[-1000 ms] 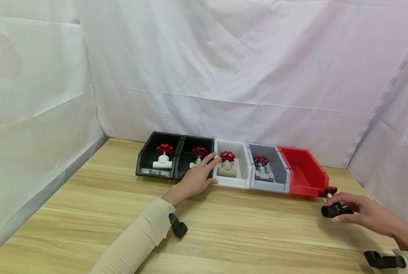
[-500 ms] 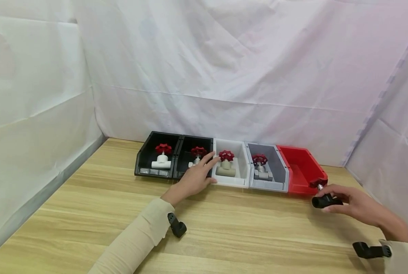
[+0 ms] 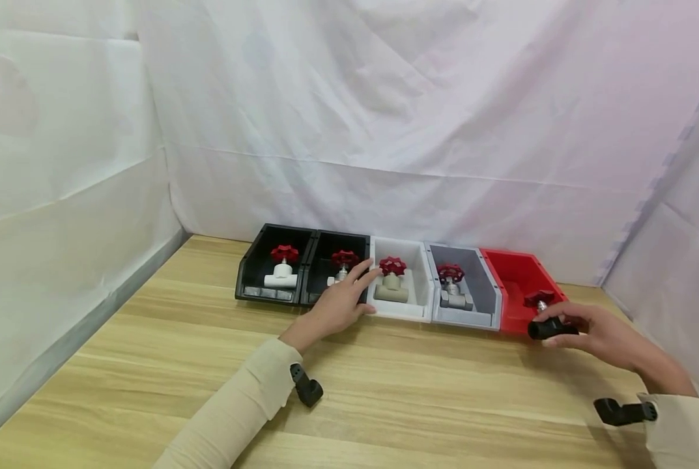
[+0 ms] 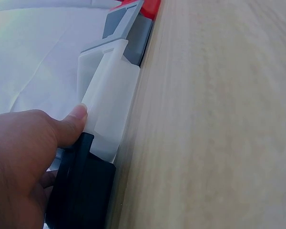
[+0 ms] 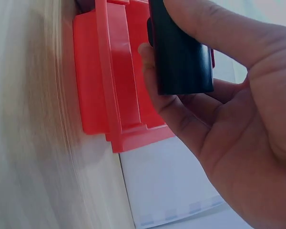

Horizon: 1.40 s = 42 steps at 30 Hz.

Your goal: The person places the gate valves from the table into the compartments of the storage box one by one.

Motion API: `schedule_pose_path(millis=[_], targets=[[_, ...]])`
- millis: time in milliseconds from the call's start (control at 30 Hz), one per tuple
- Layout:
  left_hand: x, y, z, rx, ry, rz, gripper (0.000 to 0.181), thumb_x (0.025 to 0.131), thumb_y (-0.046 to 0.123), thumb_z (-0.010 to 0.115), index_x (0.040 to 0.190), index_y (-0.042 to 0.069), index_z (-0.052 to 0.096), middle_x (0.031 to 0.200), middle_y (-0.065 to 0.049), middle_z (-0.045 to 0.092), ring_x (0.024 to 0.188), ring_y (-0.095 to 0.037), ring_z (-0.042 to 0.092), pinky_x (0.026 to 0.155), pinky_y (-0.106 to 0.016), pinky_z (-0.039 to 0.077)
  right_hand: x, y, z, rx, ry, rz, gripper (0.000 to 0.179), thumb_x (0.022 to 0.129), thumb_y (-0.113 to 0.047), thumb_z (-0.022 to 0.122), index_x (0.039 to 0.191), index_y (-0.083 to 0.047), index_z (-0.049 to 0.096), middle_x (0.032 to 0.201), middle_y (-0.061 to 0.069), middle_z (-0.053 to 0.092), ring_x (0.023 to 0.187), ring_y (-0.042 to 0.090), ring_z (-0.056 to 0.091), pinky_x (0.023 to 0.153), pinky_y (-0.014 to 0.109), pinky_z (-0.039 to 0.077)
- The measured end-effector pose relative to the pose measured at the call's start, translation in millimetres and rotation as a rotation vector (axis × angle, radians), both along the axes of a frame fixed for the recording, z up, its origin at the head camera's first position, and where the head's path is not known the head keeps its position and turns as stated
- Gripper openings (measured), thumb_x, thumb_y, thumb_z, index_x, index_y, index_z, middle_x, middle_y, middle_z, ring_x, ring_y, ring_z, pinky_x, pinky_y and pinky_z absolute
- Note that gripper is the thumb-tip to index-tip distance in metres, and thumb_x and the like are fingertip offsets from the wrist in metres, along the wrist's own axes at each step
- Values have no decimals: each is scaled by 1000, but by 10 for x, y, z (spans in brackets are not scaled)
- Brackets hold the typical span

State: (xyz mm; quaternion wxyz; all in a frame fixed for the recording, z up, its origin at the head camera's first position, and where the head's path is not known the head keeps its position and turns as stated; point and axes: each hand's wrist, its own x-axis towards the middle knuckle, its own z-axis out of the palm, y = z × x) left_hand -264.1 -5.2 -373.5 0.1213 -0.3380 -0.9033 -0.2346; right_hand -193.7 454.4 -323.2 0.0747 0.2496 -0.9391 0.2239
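My right hand (image 3: 604, 335) holds a black tee-shaped valve (image 3: 551, 327) with a red handwheel (image 3: 539, 299) between thumb and fingers, at the front of the red bin (image 3: 510, 280). In the right wrist view the valve's black pipe body (image 5: 183, 62) is over the red bin's (image 5: 93, 76) front edge. My left hand (image 3: 331, 306) rests, fingers extended, over the wall where the second black bin (image 3: 326, 244) meets the white bin (image 3: 413, 260). Its thumb (image 4: 76, 119) touches the rim there in the left wrist view.
Each other bin holds one red-wheeled valve: a white valve (image 3: 281, 277), a partly hidden silver valve (image 3: 339, 273), a beige valve (image 3: 391, 288) and a metal valve (image 3: 455, 298) in the grey bin (image 3: 481, 293). White sheeting (image 3: 384, 98) stands behind the wooden table (image 3: 413, 391).
My right hand has moved left and away from me with the black valve, from beside the red bin's front corner to its front opening. My left hand has stayed in place.
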Motion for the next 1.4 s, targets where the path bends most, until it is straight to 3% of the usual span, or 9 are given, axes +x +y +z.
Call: schedule_pose_path(millis=[200, 400, 500, 767, 1000, 1233, 1400], targets=[[-7, -4, 8, -5, -2, 12, 72, 90, 31, 67, 150, 17, 32, 157, -5, 18, 60, -11, 51, 53, -26, 38, -130, -48, 58, -7, -52, -74, 38, 75, -27, 82, 111, -22, 69, 107, 4, 56, 86, 7, 55, 67, 24, 51], [-4, -1, 10, 4, 5, 9, 72, 89, 32, 67, 150, 16, 33, 157, -6, 19, 60, -11, 50, 52, -25, 37, -261, -71, 70, -15, -35, -103, 37, 76, -28, 82, 110, -21, 70, 112, 9, 59, 90, 17, 62, 70, 21, 50], [0, -1, 18, 4, 1, 12, 72, 89, 32, 67, 150, 17, 32, 157, -5, 19, 61, -10, 50, 52, -25, 37, -305, -85, 83, -13, -56, -121, 39, 77, -33, 81, 112, -20, 68, 113, 13, 60, 91, 24, 62, 70, 22, 51], [-13, -3, 8, 1, 8, 8, 72, 89, 33, 67, 150, 16, 32, 157, -5, 19, 59, -10, 50, 52, -25, 37, -395, -107, 134, -11, -116, -177, 44, 80, -40, 76, 117, -18, 65, 114, 15, 60, 96, 27, 60, 71, 24, 51], [-3, -3, 10, -4, 3, 4, 71, 90, 32, 67, 150, 16, 32, 157, -6, 19, 58, -10, 49, 52, -25, 36, -488, -140, 129, -4, -192, -170, 50, 81, -44, 74, 120, -15, 63, 122, 20, 53, 106, 38, 48, 70, 36, 54], [-1, 4, 12, -6, -17, -3, 72, 89, 31, 67, 151, 17, 31, 157, -6, 18, 58, -10, 49, 52, -26, 37, -563, -160, 92, 10, -198, -158, 46, 80, -42, 75, 116, -16, 64, 118, 16, 54, 102, 33, 51, 72, 31, 52], [3, 3, 14, -9, -18, 4, 72, 89, 31, 67, 151, 18, 31, 157, -5, 18, 59, -11, 50, 52, -26, 37, -606, -191, 84, 26, -207, -151, 48, 80, -40, 76, 117, -13, 63, 119, 19, 53, 103, 36, 49, 72, 35, 52]])
